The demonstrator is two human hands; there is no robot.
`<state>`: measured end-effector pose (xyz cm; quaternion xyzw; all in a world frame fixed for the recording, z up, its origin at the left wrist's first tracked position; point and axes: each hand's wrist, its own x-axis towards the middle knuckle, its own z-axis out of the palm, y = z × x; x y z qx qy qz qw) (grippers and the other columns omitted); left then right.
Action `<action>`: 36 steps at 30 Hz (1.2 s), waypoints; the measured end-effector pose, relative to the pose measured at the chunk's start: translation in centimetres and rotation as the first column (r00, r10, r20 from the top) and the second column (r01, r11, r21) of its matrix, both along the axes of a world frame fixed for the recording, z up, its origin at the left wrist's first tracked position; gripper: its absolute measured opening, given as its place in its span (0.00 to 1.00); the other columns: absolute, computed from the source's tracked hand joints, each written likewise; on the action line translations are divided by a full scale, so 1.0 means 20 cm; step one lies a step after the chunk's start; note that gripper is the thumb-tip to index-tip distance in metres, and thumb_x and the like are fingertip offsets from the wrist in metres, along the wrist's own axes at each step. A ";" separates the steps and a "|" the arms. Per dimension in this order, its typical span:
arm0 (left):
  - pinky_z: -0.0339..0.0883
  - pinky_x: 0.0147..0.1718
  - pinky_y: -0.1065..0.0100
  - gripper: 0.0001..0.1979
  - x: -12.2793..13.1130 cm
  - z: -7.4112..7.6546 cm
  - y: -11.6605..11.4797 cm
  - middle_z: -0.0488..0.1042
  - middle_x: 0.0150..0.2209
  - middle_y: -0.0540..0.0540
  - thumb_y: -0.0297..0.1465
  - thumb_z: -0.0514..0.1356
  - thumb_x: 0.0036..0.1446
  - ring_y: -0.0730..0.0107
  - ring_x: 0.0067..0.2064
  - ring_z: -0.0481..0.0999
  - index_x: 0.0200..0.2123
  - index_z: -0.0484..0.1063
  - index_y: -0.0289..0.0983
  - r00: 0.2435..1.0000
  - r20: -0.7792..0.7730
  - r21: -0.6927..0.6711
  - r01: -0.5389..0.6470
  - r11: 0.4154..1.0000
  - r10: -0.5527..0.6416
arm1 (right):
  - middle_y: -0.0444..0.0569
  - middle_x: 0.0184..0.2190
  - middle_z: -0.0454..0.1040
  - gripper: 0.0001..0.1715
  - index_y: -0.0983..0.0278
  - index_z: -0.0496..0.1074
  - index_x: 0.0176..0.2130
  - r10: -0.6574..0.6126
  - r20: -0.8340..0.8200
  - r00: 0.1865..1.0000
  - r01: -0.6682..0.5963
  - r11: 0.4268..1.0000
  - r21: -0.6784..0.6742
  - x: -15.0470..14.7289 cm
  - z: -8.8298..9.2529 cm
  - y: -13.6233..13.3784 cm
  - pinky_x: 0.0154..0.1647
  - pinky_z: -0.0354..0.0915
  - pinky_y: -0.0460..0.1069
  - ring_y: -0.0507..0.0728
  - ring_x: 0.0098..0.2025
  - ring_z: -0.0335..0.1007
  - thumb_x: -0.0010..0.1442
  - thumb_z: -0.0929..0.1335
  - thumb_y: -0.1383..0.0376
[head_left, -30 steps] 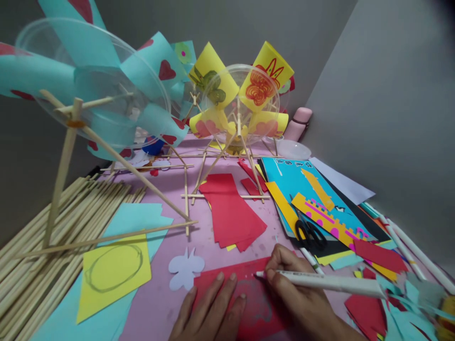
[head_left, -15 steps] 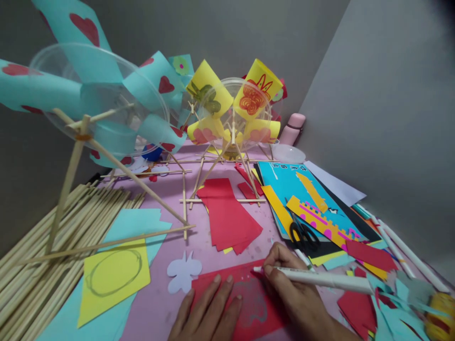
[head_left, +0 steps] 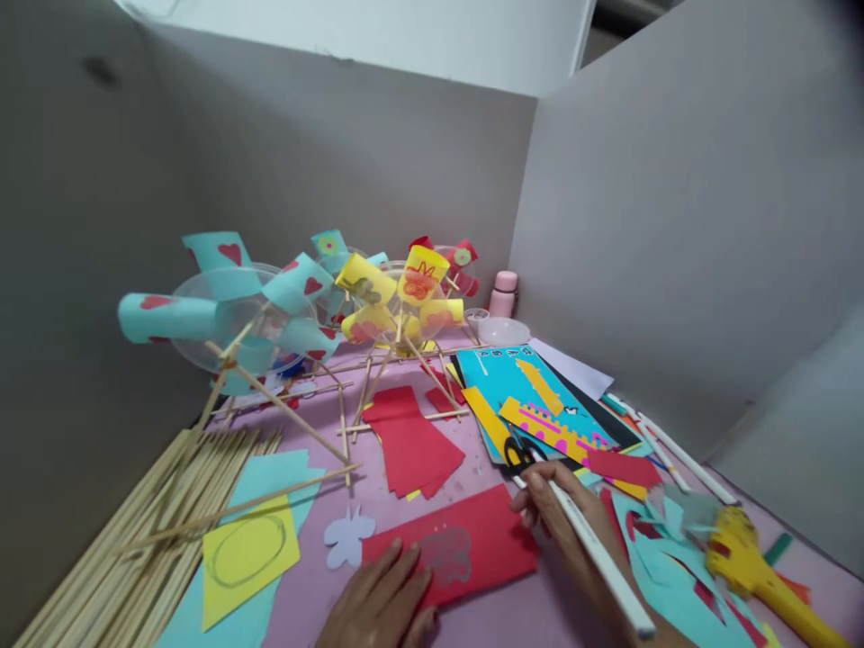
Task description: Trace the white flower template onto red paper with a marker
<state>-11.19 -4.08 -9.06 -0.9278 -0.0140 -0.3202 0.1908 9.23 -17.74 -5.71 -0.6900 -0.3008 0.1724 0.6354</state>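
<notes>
A red paper sheet lies on the pink tabletop, with a greyish butterfly-like shape drawn on it. My left hand rests flat on its lower left part, fingers stretched out. Just off the sheet's right edge, my right hand is closed round a white marker pen, whose back end slants down toward me. Its tip is hard to make out. A white butterfly paper cutout lies left of the sheet. Black-handled scissors lie just beyond my right hand.
Paper-bladed wheels on stick frames, one blue and one yellow, stand behind. Bundled wooden sticks and a yellow square lie left. At right are a glue gun and paper scraps. A pink bottle stands far back.
The view has tilted up and pulled back, showing more wall. My right hand has lifted the pen off the red paper and moved right; the left hand still presses the sheet.
</notes>
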 end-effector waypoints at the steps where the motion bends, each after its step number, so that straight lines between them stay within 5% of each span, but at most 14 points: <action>1: 0.75 0.34 0.75 0.15 0.00 0.01 -0.01 0.80 0.40 0.52 0.39 0.51 0.64 0.71 0.39 0.80 0.40 0.76 0.41 1.000 0.008 -0.021 0.004 1.000 -0.004 | 0.46 0.23 0.75 0.24 0.62 0.69 0.31 -0.027 0.029 0.999 0.028 1.000 -0.013 0.00 -0.01 -0.03 0.22 0.61 0.45 0.53 0.23 0.69 0.59 0.64 0.45; 9: 0.73 0.40 0.74 0.15 -0.02 0.06 0.01 0.80 0.40 0.49 0.32 0.47 0.66 0.72 0.40 0.80 0.45 0.73 0.39 0.990 0.144 -0.063 -0.001 0.998 0.010 | 0.41 0.20 0.69 0.21 0.61 0.65 0.29 -0.001 0.262 0.965 0.028 0.995 -0.098 -0.02 -0.03 -0.07 0.21 0.56 0.46 0.52 0.20 0.63 0.60 0.63 0.47; 13: 0.67 0.50 0.70 0.14 -0.03 0.07 0.03 0.79 0.42 0.48 0.28 0.48 0.65 0.73 0.45 0.78 0.46 0.72 0.37 0.974 0.218 0.010 0.059 0.998 -0.060 | 0.36 0.15 0.63 0.23 0.60 0.61 0.31 0.086 0.031 0.996 -0.086 0.996 0.007 -0.05 -0.01 -0.06 0.18 0.52 0.44 0.50 0.17 0.58 0.59 0.62 0.44; 18: 0.50 0.61 0.65 0.18 -0.01 0.04 -0.02 0.79 0.43 0.50 0.25 0.43 0.68 0.75 0.50 0.74 0.47 0.72 0.40 0.971 0.221 0.035 0.086 0.996 -0.091 | 0.36 0.19 0.66 0.23 0.60 0.58 0.32 0.184 -0.282 0.942 -0.117 0.964 0.238 -0.05 0.01 -0.07 0.18 0.56 0.43 0.51 0.19 0.67 0.54 0.69 0.47; 22: 0.47 0.62 0.64 0.19 -0.02 0.03 -0.06 0.79 0.42 0.49 0.26 0.42 0.68 0.74 0.50 0.74 0.47 0.72 0.41 0.979 0.194 0.015 0.066 0.998 -0.068 | 0.35 0.20 0.66 0.20 0.60 0.58 0.33 0.213 -0.262 0.941 -0.129 0.944 0.304 -0.02 0.00 -0.08 0.19 0.57 0.43 0.50 0.20 0.67 0.51 0.72 0.56; 36: 0.41 0.62 0.66 0.19 -0.03 0.03 -0.02 0.80 0.38 0.53 0.28 0.42 0.68 0.78 0.42 0.78 0.42 0.73 0.43 0.982 0.182 -0.038 0.063 0.997 -0.055 | 0.36 0.20 0.64 0.16 0.60 0.61 0.31 0.194 -0.178 0.965 -0.140 0.951 0.275 0.01 -0.08 -0.07 0.22 0.58 0.44 0.49 0.19 0.61 0.49 0.72 0.60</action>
